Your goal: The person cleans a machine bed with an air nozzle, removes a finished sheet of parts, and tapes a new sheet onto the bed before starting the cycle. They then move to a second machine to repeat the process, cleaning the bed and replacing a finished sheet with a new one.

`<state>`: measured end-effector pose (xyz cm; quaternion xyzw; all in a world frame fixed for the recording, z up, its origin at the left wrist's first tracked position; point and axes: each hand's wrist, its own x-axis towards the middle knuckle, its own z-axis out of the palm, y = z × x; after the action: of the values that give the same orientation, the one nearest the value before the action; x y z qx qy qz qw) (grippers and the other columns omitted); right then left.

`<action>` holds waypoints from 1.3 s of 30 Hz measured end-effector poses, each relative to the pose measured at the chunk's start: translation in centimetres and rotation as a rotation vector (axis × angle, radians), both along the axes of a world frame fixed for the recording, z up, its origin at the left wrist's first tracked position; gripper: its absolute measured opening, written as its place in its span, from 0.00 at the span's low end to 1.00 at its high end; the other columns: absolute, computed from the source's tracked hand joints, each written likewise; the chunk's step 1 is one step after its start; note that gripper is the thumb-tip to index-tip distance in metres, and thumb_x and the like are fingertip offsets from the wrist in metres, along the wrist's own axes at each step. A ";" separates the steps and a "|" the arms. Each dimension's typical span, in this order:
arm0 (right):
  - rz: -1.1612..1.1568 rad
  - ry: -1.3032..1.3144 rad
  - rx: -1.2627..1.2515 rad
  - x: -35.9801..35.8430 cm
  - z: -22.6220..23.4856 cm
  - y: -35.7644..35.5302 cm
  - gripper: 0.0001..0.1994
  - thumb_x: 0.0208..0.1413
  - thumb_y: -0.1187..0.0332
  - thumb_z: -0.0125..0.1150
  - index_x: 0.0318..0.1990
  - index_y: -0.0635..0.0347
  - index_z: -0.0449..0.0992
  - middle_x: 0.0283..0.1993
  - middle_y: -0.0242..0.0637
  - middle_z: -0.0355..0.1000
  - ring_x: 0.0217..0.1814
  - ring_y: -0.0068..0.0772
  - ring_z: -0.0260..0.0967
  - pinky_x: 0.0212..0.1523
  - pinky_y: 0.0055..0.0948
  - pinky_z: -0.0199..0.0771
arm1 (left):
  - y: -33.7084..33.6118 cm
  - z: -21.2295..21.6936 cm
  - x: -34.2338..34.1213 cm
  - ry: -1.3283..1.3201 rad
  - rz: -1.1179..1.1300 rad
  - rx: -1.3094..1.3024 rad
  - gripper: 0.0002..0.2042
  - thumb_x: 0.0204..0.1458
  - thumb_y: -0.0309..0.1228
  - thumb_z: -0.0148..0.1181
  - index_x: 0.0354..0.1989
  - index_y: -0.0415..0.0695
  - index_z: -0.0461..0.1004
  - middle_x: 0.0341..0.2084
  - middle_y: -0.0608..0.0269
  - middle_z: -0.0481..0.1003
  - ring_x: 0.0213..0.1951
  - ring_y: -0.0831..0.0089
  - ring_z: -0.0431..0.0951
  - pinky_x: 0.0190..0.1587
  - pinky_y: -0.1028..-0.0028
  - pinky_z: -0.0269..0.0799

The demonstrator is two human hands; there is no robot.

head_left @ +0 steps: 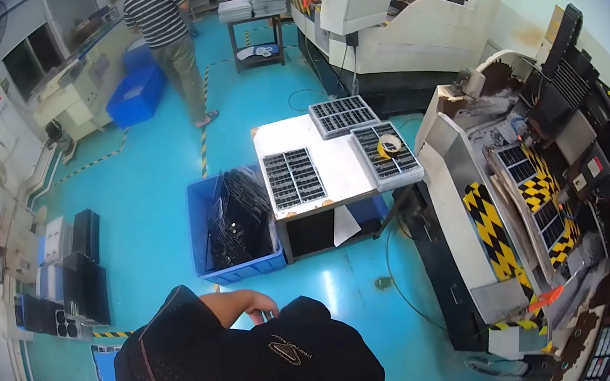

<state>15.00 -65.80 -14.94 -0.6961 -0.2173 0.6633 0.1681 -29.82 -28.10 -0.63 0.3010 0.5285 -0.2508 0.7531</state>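
The left hand [262, 308] is hovering, its grip unclear, while beyond it trays [295, 179] are sitting, filling seemingly done, remaining work not showing.

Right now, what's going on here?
The person's left hand is near the black shirt, partly hidden, so I can't tell whether it holds anything; the right hand is out of view. Ahead, three gridded trays sit on a white-topped table, a yellow tape roll on one. A blue bin of dark pieces stands alongside. Farther back stands a co-worker.
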 end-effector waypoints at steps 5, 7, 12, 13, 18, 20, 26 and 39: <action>-0.381 -0.130 -0.249 -5.5 3.6 -2.5 0.19 0.58 0.53 0.62 0.45 0.60 0.77 0.38 0.37 0.74 0.36 0.31 0.70 0.38 0.37 0.72 | 3.8 0.1 -1.6 -0.106 -0.139 0.345 0.16 0.54 0.40 0.57 0.49 0.48 0.75 0.41 0.60 0.77 0.37 0.64 0.80 0.38 0.62 0.79; -0.443 -0.144 -0.212 -8.5 5.5 -3.5 0.20 0.58 0.51 0.62 0.44 0.60 0.77 0.37 0.36 0.73 0.35 0.32 0.70 0.38 0.38 0.71 | 4.8 0.1 -1.5 -0.109 -0.310 0.667 0.15 0.51 0.38 0.57 0.45 0.46 0.79 0.39 0.59 0.79 0.38 0.63 0.80 0.39 0.62 0.78; -0.507 -0.161 -0.279 -18.7 3.5 -6.0 0.19 0.58 0.52 0.62 0.44 0.59 0.78 0.37 0.36 0.75 0.38 0.35 0.71 0.40 0.41 0.72 | 4.5 -0.8 -6.9 -0.378 -0.501 1.014 0.14 0.51 0.39 0.57 0.34 0.40 0.81 0.32 0.51 0.81 0.35 0.59 0.81 0.40 0.62 0.75; -0.218 -0.177 -0.171 -20.9 2.1 -6.5 0.18 0.58 0.52 0.62 0.43 0.58 0.78 0.36 0.35 0.75 0.37 0.35 0.71 0.40 0.41 0.72 | 4.5 -1.4 -9.0 -0.447 -0.449 1.046 0.14 0.51 0.39 0.57 0.34 0.40 0.81 0.32 0.51 0.81 0.35 0.59 0.81 0.40 0.62 0.75; 0.138 -0.299 0.064 -29.8 -0.7 -8.8 0.15 0.57 0.54 0.63 0.39 0.56 0.80 0.33 0.34 0.74 0.36 0.34 0.71 0.37 0.40 0.72 | 3.2 -7.3 -24.2 -0.228 -0.792 0.782 0.15 0.52 0.42 0.59 0.39 0.44 0.82 0.29 0.57 0.81 0.32 0.64 0.80 0.36 0.63 0.75; 0.065 -0.306 0.039 -32.1 1.7 -8.6 0.14 0.57 0.55 0.63 0.38 0.56 0.80 0.32 0.34 0.74 0.35 0.33 0.71 0.36 0.40 0.72 | 1.1 -9.7 -31.8 -0.041 -0.734 0.590 0.16 0.50 0.40 0.62 0.46 0.49 0.80 0.32 0.56 0.82 0.34 0.63 0.81 0.37 0.61 0.76; -0.172 -0.353 0.067 -36.5 10.8 -5.2 0.12 0.56 0.56 0.63 0.36 0.54 0.80 0.30 0.33 0.73 0.32 0.32 0.70 0.32 0.39 0.72 | -2.7 -14.4 -45.7 -0.051 -0.851 0.365 0.16 0.51 0.38 0.63 0.47 0.50 0.80 0.38 0.59 0.81 0.34 0.66 0.80 0.36 0.63 0.78; -0.315 -0.321 0.107 -45.8 13.3 -3.2 0.11 0.57 0.62 0.61 0.38 0.60 0.79 0.34 0.32 0.76 0.36 0.28 0.74 0.34 0.31 0.75 | -5.4 -6.2 -37.8 -0.277 -0.658 0.949 0.14 0.45 0.40 0.59 0.31 0.44 0.83 0.31 0.50 0.81 0.33 0.55 0.81 0.38 0.59 0.75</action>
<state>-30.78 -68.97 -1.62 -0.8082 -0.1648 0.4970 0.2695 -67.57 -33.48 -6.80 0.7827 0.3586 -0.1657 0.4809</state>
